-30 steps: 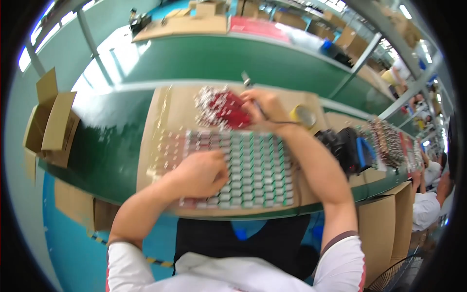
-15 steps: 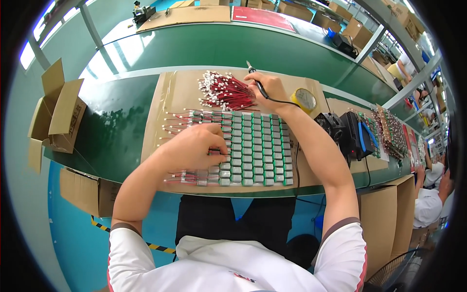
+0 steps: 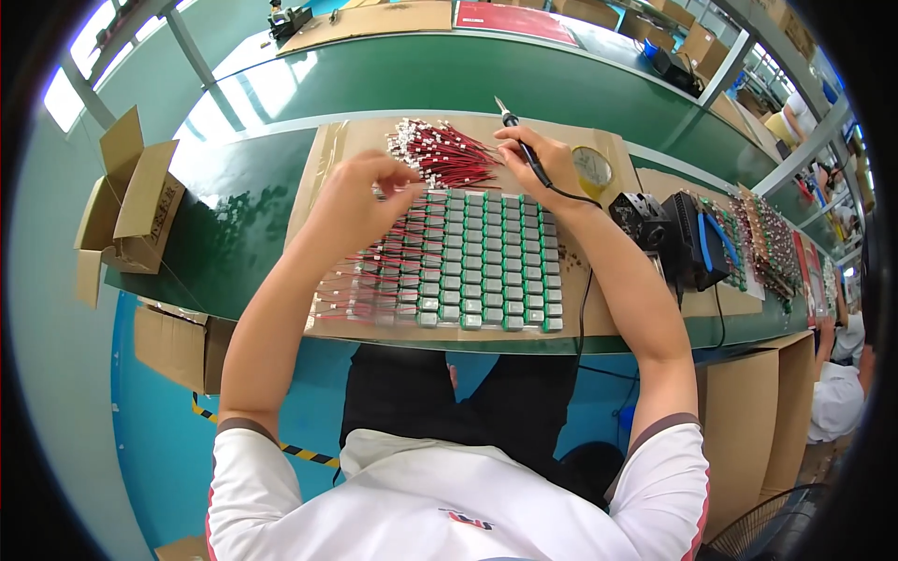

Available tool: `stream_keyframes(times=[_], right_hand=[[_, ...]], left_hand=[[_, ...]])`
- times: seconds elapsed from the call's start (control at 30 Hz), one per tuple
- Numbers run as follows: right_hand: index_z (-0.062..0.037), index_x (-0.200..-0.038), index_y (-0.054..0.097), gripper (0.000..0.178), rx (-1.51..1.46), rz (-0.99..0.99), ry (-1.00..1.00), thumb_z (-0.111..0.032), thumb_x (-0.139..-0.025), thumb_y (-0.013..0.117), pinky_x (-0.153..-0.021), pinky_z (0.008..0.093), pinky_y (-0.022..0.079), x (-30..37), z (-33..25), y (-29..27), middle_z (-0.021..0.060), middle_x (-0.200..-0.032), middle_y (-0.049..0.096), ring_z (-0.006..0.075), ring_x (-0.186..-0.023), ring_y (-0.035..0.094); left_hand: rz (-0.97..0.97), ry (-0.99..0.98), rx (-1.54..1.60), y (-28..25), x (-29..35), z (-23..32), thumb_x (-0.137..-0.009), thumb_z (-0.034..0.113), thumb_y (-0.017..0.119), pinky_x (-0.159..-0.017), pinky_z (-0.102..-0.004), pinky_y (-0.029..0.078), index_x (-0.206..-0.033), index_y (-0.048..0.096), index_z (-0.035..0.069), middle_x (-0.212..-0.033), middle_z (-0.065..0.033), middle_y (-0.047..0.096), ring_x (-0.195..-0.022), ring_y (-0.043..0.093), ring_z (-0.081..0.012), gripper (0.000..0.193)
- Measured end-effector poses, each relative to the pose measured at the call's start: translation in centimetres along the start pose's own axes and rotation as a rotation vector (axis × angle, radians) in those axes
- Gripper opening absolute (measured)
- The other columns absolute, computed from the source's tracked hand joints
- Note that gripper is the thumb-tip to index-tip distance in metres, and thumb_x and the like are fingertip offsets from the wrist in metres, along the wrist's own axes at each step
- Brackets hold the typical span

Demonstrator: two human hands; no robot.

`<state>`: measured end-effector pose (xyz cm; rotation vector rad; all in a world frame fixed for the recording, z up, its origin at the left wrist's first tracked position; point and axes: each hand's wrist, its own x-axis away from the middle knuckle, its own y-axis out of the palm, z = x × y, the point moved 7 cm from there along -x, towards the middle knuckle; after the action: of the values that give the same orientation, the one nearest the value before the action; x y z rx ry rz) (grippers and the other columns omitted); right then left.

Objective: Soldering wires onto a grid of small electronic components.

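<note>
The left hand (image 3: pixel 367 198) has moved from over the middle of the cells (image 3: pixel 482 262) to their upper left corner, just beside the wires (image 3: pixel 454 161); its fingers are curled, thumb and forefinger close together, and I cannot tell whether they hold anything; the right hand (image 3: pixel 544 166) has kept its grip on the iron (image 3: pixel 530 157), fingers closed around the handle, tip pointing up and away from the cells.

The cells, grey with green between, stand in rows on the cardboard (image 3: pixel 603 309), in front of the person; red leads (image 3: pixel 374 266) with white ends reach out from their left side; the loose wires lie in a heap behind the cells, between the two hands; a tape roll (image 3: pixel 592 171) sits just right of the right hand; farther right, blue pliers (image 3: pixel 720 241) rest against a black box (image 3: pixel 694 245); an open carton (image 3: pixel 148 210) stands at the left on the green bench (image 3: pixel 234 206).
</note>
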<state>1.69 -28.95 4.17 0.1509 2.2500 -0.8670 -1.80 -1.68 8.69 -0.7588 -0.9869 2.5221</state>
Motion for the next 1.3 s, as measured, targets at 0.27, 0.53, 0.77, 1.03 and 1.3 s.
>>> stream_keyframes(times=[0.27,0.53,0.77,1.03,1.3], right_hand=[[-0.0116,-0.126,0.074,0.026,-0.157,0.082,-0.028,-0.01,-0.1,0.077,-0.078,0.0358,0.061,0.9,-1.0,-0.1,0.0117,-0.093,0.081,0.0256,-0.082,0.079],[-0.0096,-0.126,0.072,0.026,-0.065,-0.001,-0.112,-0.01,-0.1,0.075,-0.081,0.0411,0.063,1.4,-1.0,0.1,0.0174,-0.1,0.08,0.0337,-0.092,0.079],[-0.0061,-0.134,0.069,0.044,-0.5,-0.014,0.207,-0.012,-0.095,0.087,-0.089,0.0338,0.065,2.0,-2.5,-0.1,0.0108,-0.108,0.081,0.0194,-0.1,0.079],[-0.0029,-0.132,0.07,0.037,-0.828,-0.051,0.2,0.0,-0.097,0.082,-0.081,0.025,0.063,3.0,-6.7,-0.2,0.0064,-0.101,0.078,0.0113,-0.092,0.076],[-0.0036,-0.132,0.072,0.036,-0.725,-0.232,0.262,-0.002,-0.097,0.082,-0.089,0.0278,0.065,5.4,-8.5,-0.7,0.0082,-0.104,0.081,0.0128,-0.099,0.078]], left_hand=[[0.054,0.125,-0.217,4.8,-8.6,-3.6,-0.092,0.016,0.084,-0.077,-0.0404,0.058,-0.122,0.082,0.004,-0.097,-0.0166,0.078,-0.08,0.073,-0.0264,0.032],[-0.063,-0.172,-0.253,2.9,-7.9,-6.3,-0.093,0.018,0.083,-0.071,-0.0352,0.059,-0.113,0.086,0.006,-0.085,-0.0139,0.082,-0.071,0.075,-0.0191,0.023],[0.017,-0.365,0.168,1.6,-2.3,-3.5,-0.096,0.018,0.084,-0.065,-0.0258,0.053,-0.116,0.086,0.0,-0.088,-0.0046,0.081,-0.074,0.069,-0.0086,0.026],[0.04,-0.272,0.266,3.5,2.1,0.5,-0.095,0.014,0.084,-0.073,-0.0288,0.056,-0.114,0.085,0.001,-0.09,-0.0066,0.082,-0.078,0.07,-0.011,0.023],[-0.203,-0.248,0.436,4.8,2.6,2.6,-0.096,0.013,0.083,-0.084,-0.0286,0.063,-0.128,0.079,-0.004,-0.105,-0.0128,0.083,-0.094,0.078,-0.0147,0.036]])
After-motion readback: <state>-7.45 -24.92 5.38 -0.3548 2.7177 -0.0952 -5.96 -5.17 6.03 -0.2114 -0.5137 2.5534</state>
